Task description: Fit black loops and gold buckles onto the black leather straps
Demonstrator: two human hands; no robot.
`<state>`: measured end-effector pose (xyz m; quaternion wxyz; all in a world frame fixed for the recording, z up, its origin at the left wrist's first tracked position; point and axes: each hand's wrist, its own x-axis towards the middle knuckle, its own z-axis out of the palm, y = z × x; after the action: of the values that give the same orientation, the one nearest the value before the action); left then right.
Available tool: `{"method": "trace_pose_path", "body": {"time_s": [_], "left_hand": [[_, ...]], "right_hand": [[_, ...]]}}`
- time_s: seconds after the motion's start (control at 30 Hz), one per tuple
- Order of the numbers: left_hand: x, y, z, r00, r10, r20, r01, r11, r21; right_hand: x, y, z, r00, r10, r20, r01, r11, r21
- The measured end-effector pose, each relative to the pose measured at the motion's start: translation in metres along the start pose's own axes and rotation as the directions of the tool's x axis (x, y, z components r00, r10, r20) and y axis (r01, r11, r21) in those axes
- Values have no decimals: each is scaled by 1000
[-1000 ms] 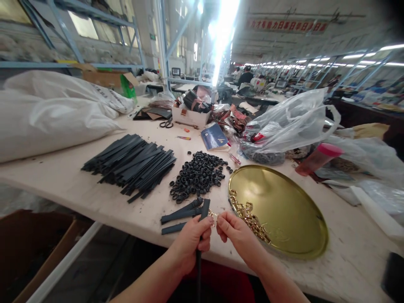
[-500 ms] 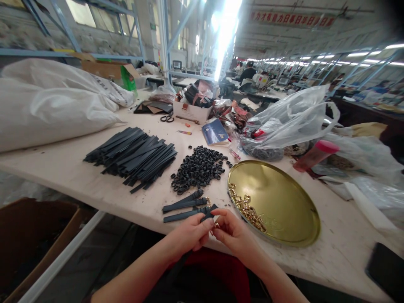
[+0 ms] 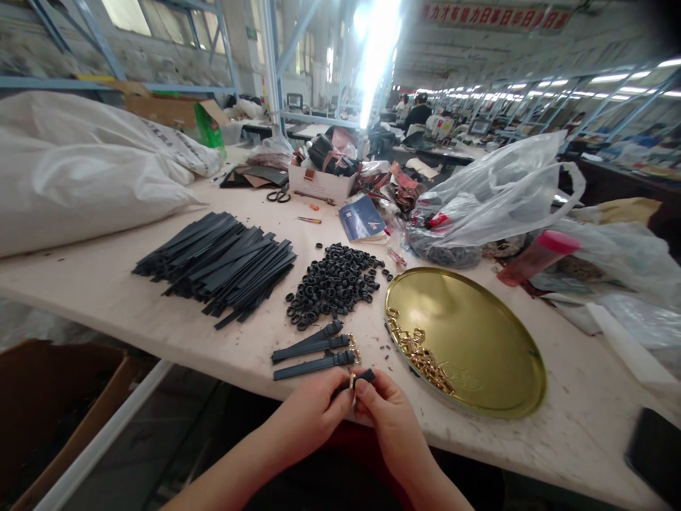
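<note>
Both hands meet at the table's front edge. My left hand (image 3: pixel 319 406) is closed on a dark strap, and my right hand (image 3: pixel 384 406) pinches the strap's end (image 3: pixel 365 377). Between the fingertips a small gold buckle (image 3: pixel 352 382) sits on the strap. Just beyond lie several finished-looking dark straps (image 3: pixel 313 363) with gold buckles. Behind them is a heap of small black loops (image 3: pixel 340 280). A pile of flat dark strips (image 3: pixel 218 262) lies to the left. On the right, a round gold tray (image 3: pixel 479 333) holds gold buckles (image 3: pixel 420 355) along its left side.
A white sack (image 3: pixel 90 170) fills the back left. Scissors (image 3: pixel 278 196), a blue booklet (image 3: pixel 362 218) and a white box (image 3: pixel 322 186) lie farther back. Plastic bags (image 3: pixel 494 191), a pink-capped bottle (image 3: pixel 540 257) and a dark phone-like object (image 3: pixel 654 451) are on the right.
The hands have moved slightly lower, closer to the body. The gold buckle, earlier at my right fingertips beside the strap, now sits around the strap. The view has shifted a little.
</note>
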<state>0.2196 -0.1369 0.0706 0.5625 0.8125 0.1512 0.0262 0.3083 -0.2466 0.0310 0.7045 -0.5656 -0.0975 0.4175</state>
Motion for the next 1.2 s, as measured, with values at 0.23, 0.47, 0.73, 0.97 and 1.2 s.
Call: {"method": "trace_pose_path", "body": {"time_s": [0.23, 0.47, 0.73, 0.97, 1.2], "left_hand": [[-1, -14, 4, 980, -185, 75, 195, 967, -165], [-1, -18, 11, 975, -209, 69, 220, 927, -303], [-7, -18, 17, 968, -249, 25, 245, 924, -294], [-12, -13, 19, 975, -222, 33, 219, 915, -340], [-12, -17, 22, 974, -226, 17, 214, 894, -393]], "right_hand": [[-4, 3, -2, 966, -257, -1, 242, 909, -338], [-2, 4, -2, 981, -191, -16, 173, 919, -353], [-14, 8, -4, 860, -508, 50, 424, 657, -623], [-14, -1, -5, 925, -380, 13, 319, 758, -569], [-11, -3, -5, 949, -314, 32, 278, 787, -551]]}}
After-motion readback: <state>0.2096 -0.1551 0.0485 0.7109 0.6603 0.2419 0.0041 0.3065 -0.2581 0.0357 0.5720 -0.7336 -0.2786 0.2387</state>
